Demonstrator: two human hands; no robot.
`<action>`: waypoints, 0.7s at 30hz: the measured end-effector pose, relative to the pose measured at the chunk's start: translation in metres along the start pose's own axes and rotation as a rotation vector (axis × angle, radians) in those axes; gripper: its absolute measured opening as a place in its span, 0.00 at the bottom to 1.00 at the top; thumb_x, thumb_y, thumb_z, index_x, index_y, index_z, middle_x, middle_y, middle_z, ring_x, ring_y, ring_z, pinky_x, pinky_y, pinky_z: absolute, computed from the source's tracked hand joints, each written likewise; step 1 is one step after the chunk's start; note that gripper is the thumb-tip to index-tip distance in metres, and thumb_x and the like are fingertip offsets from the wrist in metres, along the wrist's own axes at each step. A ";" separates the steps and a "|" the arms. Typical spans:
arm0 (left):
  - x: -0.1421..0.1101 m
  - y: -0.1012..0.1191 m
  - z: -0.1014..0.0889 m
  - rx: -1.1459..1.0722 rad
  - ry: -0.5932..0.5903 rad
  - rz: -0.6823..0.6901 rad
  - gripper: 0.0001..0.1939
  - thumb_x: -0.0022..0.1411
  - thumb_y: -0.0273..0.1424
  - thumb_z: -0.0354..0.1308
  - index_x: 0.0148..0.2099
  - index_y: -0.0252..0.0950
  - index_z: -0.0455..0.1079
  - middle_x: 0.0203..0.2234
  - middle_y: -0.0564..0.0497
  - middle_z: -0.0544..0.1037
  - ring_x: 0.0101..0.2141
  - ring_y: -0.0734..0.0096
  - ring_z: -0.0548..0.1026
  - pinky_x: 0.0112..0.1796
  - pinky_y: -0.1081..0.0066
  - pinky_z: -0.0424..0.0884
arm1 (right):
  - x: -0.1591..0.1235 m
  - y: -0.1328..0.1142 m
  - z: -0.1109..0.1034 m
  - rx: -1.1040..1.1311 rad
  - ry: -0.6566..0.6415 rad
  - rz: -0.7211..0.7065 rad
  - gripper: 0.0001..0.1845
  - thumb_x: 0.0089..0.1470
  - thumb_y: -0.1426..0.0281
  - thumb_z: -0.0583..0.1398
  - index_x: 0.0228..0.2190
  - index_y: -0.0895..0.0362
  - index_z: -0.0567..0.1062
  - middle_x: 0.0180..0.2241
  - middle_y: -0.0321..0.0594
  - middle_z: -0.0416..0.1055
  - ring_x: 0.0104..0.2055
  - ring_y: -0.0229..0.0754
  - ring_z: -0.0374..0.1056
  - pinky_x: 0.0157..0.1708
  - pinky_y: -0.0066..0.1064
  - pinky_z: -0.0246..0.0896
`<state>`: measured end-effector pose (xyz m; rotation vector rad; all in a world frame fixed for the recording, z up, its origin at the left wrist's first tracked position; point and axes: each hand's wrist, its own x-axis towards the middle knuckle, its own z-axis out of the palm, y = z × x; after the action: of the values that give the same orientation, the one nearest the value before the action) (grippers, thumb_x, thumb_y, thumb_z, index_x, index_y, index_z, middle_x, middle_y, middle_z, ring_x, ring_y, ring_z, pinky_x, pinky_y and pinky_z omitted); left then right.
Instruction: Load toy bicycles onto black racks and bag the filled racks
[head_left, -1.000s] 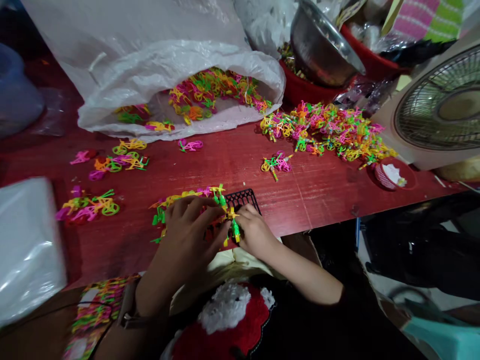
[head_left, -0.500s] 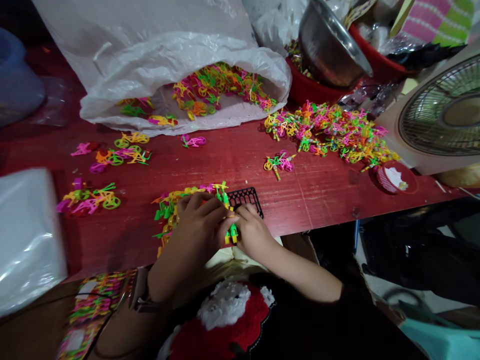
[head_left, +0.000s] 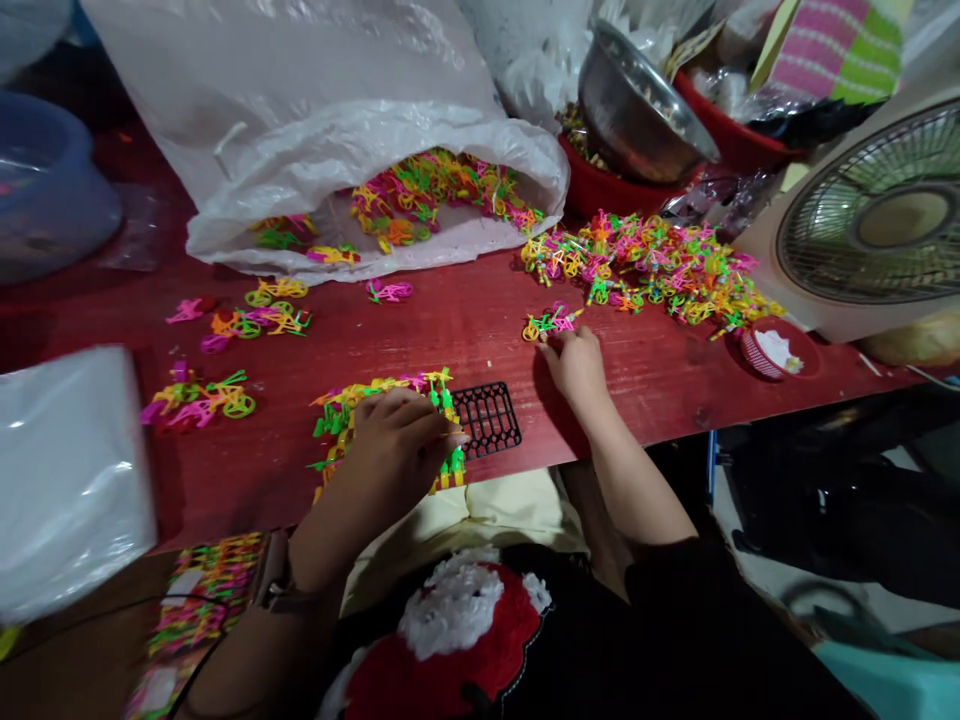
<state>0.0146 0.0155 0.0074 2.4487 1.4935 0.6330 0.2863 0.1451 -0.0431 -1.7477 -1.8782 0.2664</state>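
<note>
My left hand [head_left: 397, 445] rests curled on a row of small neon plastic toy bicycles [head_left: 375, 392] set on a black plastic grid rack [head_left: 491, 418] at the table's front edge. Its fingers press down on the row's right end. My right hand [head_left: 574, 362] reaches forward across the red table [head_left: 465, 330]. Its fingertips touch a small clump of toy bicycles [head_left: 551, 322] lying alone. Whether the fingers have closed on a piece is hidden.
A big pile of toy bicycles [head_left: 652, 265] lies at the back right. A white plastic bag [head_left: 322, 160] spills more bicycles. Loose clusters [head_left: 202, 400] lie left. A fan [head_left: 870, 215], a small red lid [head_left: 776, 352], a steel bowl [head_left: 637, 105] and a clear packet [head_left: 67, 480] border the area.
My right hand left the rack and moved forward to the small clump of bicycles. My left hand stayed on the row at the rack.
</note>
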 end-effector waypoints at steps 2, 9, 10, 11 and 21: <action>-0.005 -0.001 -0.003 0.003 -0.004 0.024 0.09 0.72 0.32 0.58 0.38 0.40 0.77 0.36 0.49 0.81 0.44 0.56 0.73 0.47 0.55 0.60 | 0.008 0.007 -0.001 -0.042 -0.038 0.006 0.06 0.60 0.75 0.62 0.35 0.62 0.81 0.39 0.54 0.75 0.46 0.53 0.68 0.55 0.48 0.62; -0.020 -0.004 -0.010 -0.087 -0.037 0.046 0.08 0.71 0.37 0.59 0.47 0.42 0.78 0.41 0.48 0.81 0.45 0.57 0.72 0.49 0.56 0.64 | -0.023 -0.013 0.010 0.488 -0.271 0.140 0.05 0.52 0.69 0.68 0.30 0.58 0.79 0.27 0.39 0.75 0.28 0.40 0.70 0.33 0.32 0.67; -0.021 -0.004 -0.010 -0.094 -0.028 0.040 0.10 0.70 0.39 0.61 0.49 0.41 0.77 0.42 0.48 0.81 0.45 0.56 0.72 0.49 0.55 0.65 | -0.031 -0.020 0.015 0.651 -0.300 0.139 0.08 0.51 0.66 0.69 0.32 0.58 0.78 0.27 0.38 0.75 0.27 0.38 0.69 0.32 0.31 0.66; -0.021 -0.003 -0.010 -0.101 -0.022 0.037 0.12 0.69 0.41 0.62 0.49 0.41 0.77 0.42 0.47 0.81 0.45 0.56 0.72 0.49 0.55 0.65 | -0.039 -0.028 0.022 0.809 -0.322 0.138 0.12 0.50 0.63 0.70 0.33 0.57 0.78 0.27 0.36 0.75 0.27 0.37 0.68 0.31 0.29 0.65; -0.016 0.005 -0.015 -0.113 -0.020 0.052 0.09 0.69 0.39 0.62 0.44 0.39 0.75 0.39 0.48 0.81 0.44 0.56 0.72 0.49 0.53 0.64 | -0.038 -0.030 0.018 1.483 -0.167 0.509 0.17 0.44 0.64 0.73 0.37 0.54 0.79 0.34 0.36 0.78 0.29 0.35 0.68 0.25 0.25 0.61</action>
<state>0.0058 -0.0016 0.0185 2.4074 1.3520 0.6816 0.2515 0.1079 -0.0527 -1.0078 -0.7054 1.5336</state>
